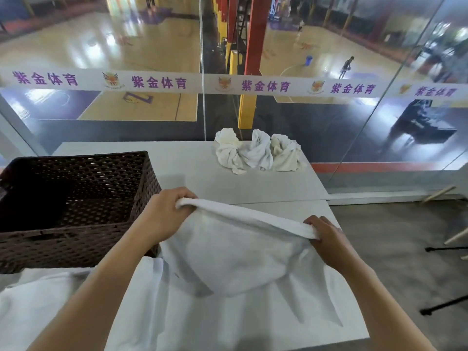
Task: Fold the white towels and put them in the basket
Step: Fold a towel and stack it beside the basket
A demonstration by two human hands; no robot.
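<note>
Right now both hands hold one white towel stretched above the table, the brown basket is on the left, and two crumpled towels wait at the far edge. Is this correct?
Almost. The head view shows three crumpled towels at the far edge, not two. The rest holds: the left hand and right hand stretch one white towel above the table, with the brown basket on the left.

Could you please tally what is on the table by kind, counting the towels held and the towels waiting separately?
White towel held in both hands: 1
Crumpled white towels at the far edge: 3
Brown woven basket: 1
Total: 5
</note>
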